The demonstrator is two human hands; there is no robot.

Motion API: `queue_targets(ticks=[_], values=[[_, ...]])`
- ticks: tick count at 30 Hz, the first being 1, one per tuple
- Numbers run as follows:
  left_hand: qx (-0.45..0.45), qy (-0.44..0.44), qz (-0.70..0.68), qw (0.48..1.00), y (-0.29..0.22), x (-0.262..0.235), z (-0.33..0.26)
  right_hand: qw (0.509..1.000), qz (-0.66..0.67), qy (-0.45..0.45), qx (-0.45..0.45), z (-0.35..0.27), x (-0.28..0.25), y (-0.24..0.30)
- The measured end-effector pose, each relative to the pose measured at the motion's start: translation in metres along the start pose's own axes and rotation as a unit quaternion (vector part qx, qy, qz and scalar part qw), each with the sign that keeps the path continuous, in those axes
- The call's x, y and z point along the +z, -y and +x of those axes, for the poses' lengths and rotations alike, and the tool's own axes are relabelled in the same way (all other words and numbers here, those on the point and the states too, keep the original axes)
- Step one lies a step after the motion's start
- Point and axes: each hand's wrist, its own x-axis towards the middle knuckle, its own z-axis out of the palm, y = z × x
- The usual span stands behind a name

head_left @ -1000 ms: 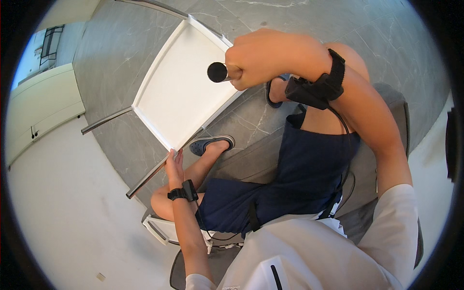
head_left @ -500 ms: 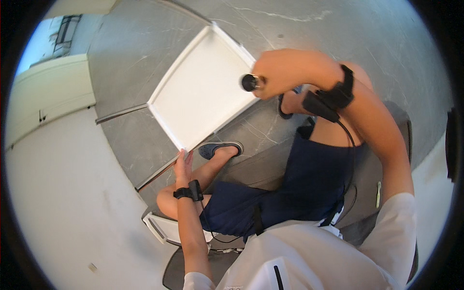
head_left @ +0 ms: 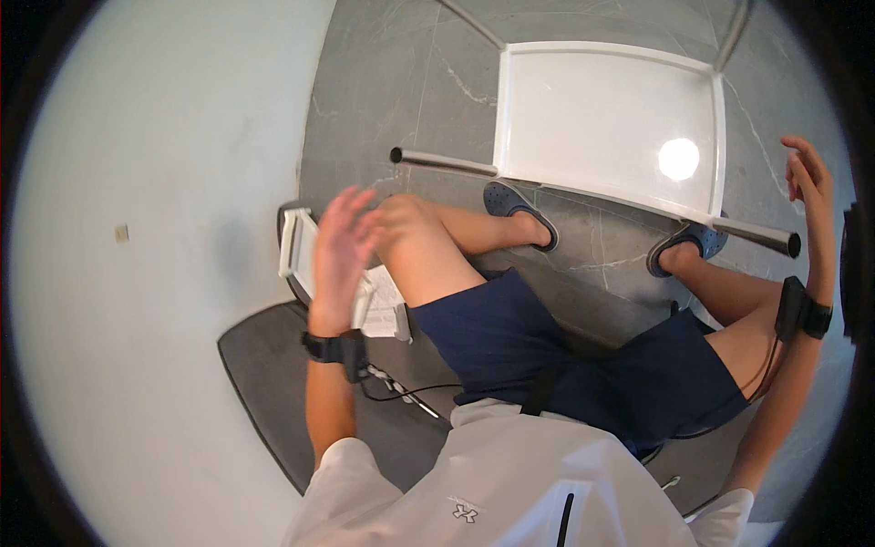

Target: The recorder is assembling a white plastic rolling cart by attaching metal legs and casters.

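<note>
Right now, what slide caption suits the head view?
Bare left hand and right hand, both empty, hover apart from a white rectangular shallow panel with silver tubular metal legs.

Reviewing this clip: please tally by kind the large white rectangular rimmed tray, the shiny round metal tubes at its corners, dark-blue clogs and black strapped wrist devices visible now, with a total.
Large white rectangular rimmed tray: 1
Shiny round metal tubes: 4
Dark-blue clogs: 2
Black strapped wrist devices: 2
Total: 9
</note>
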Motion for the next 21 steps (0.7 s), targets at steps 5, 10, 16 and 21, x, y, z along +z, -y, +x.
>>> queue_targets(ticks=[5, 10, 16, 21], values=[[-0.028, -0.235, 0.05, 0.97, 0.046, -0.187, -0.025, 0.99, -0.065, -0.115, 0.053, 0.018, -0.034, -0.024], [-0.189, -0.431, -0.1, 0.877, 0.172, -0.324, -0.082, 0.985, -0.007, -0.174, 0.011, 0.014, -0.025, -0.007], [-0.139, -0.493, -0.239, 0.825, 0.215, -0.321, -0.059, 0.985, -0.003, -0.169, 0.023, 0.02, -0.014, 0.006], [-0.152, -0.498, -0.289, 0.803, 0.215, -0.292, -0.013, 0.985, 0.036, -0.169, 0.002, 0.021, -0.013, 0.025]])
